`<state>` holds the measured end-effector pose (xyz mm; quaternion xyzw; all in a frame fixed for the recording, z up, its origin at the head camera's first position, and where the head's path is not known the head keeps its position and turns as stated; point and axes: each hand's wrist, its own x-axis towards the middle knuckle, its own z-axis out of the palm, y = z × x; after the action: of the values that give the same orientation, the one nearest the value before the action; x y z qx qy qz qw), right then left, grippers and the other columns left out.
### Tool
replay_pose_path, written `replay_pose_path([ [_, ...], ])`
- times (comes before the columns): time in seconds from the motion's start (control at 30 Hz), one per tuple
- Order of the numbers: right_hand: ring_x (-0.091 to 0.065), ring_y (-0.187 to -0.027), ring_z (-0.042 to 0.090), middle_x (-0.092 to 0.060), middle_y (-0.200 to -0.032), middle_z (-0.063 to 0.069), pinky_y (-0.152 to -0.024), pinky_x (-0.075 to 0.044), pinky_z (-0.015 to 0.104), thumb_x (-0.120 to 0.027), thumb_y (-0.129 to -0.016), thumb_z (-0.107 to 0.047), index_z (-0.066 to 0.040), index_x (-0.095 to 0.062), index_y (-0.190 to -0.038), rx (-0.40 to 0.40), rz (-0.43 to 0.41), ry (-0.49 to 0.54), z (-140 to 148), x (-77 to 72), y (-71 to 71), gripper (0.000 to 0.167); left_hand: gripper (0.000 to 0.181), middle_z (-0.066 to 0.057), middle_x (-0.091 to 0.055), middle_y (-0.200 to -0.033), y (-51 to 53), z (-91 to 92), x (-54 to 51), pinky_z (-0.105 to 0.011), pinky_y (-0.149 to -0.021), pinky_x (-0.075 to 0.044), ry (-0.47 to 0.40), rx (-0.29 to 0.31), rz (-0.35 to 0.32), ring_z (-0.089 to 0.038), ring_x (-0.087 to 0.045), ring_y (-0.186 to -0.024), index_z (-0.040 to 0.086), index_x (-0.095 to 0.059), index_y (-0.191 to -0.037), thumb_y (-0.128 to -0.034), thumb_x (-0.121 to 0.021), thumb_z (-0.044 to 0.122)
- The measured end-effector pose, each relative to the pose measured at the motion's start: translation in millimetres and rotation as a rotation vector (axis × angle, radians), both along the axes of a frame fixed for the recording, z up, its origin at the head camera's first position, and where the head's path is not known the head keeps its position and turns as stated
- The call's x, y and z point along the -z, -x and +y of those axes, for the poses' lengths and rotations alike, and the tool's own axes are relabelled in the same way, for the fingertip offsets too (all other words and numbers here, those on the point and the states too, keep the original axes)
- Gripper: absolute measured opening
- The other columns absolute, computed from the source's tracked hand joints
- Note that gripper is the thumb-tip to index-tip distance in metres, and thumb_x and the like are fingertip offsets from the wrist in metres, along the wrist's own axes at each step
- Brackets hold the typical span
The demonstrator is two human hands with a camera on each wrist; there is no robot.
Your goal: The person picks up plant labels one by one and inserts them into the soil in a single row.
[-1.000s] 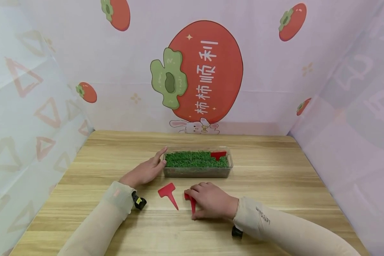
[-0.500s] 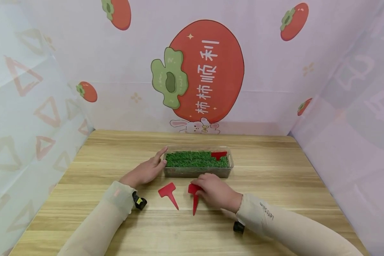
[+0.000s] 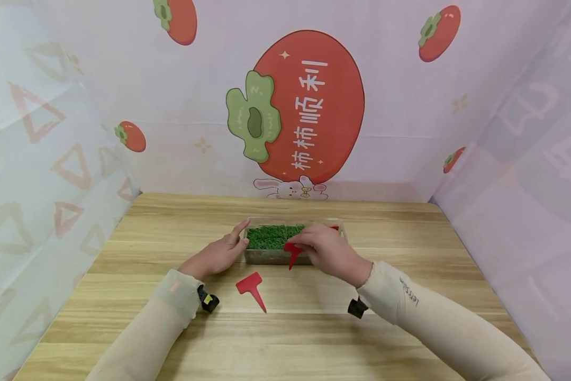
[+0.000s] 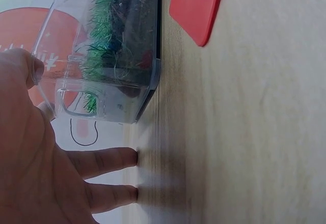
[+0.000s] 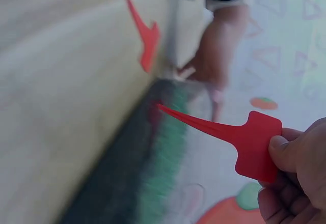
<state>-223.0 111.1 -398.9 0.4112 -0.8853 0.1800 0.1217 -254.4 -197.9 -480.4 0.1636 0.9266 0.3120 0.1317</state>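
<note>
A clear bin (image 3: 271,257) holds green artificial grass (image 3: 268,237). My right hand (image 3: 330,251) pinches a red T-shaped marker (image 3: 292,253) over the bin's front side; in the right wrist view the marker (image 5: 257,145) is held by its wide head, its tip pointing away from the fingers. My left hand (image 3: 216,255) rests at the bin's left end. In the left wrist view the thumb touches the bin's corner beside its handle hole, and two straight fingers (image 4: 109,161) reach down to the table. Another red marker (image 3: 251,286) lies in front of the bin.
Part of a red marker (image 3: 335,228) shows in the bin behind my right hand. The wooden table (image 3: 218,338) is enclosed by printed cloth walls, with a large persimmon picture (image 3: 333,106) at the back.
My right hand has lifted the red marker from the table and carried it up and away from me to the bin. The left hand keeps its place.
</note>
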Motion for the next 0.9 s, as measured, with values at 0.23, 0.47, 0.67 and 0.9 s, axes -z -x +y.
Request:
replay_pose_path([
  [0.23,-0.067,-0.091,0.016,-0.073,-0.098,0.0,-0.082,-0.058,0.032,-0.073,-0.088,0.001,-0.01,-0.078,-0.111,0.03,0.027,0.072,3,-23.0,17.9,0.027,0.063,-0.019,-0.036,-0.159,-0.1,0.9,-1.1,-0.064,-0.113,-0.03,0.006,-0.007,0.004,-0.041,-0.038,-0.144,0.042,0.002,-0.161,-0.1075,-0.029,0.053],
  [0.47,-0.064,-0.09,0.018,-0.074,-0.097,0.001,-0.081,-0.058,0.032,-0.074,-0.087,0.001,-0.011,-0.079,-0.11,0.059,0.07,0.051,3,-23.1,32.8,0.027,0.063,-0.017,-0.035,-0.16,-0.4,1.5,-1.0,-0.064,-0.113,-0.03,0.006,-0.01,0.003,-0.041,-0.038,-0.143,0.042,0.002,-0.161,-0.1073,-0.029,0.054],
  [0.67,-0.065,-0.091,0.017,-0.073,-0.097,0.0,-0.081,-0.058,0.032,-0.075,-0.087,-0.002,-0.014,-0.078,-0.111,0.104,0.073,-0.024,-1,-10.1,43.3,0.027,0.063,-0.019,-0.036,-0.159,-1.0,1.2,-2.4,-0.066,-0.112,-0.03,0.009,-0.004,-0.002,-0.043,-0.039,-0.142,0.04,0.002,-0.161,-0.1075,-0.029,0.053],
  [0.9,-0.066,-0.093,0.018,-0.073,-0.098,0.001,-0.085,-0.058,0.034,-0.073,-0.089,-0.001,-0.014,-0.078,-0.112,0.099,0.062,-0.057,-4,-2.3,50.9,0.027,0.063,-0.017,-0.036,-0.159,-0.3,1.8,-1.7,-0.065,-0.112,-0.031,0.011,-0.008,-0.005,-0.041,-0.039,-0.143,0.04,0.001,-0.161,-0.1075,-0.029,0.053],
])
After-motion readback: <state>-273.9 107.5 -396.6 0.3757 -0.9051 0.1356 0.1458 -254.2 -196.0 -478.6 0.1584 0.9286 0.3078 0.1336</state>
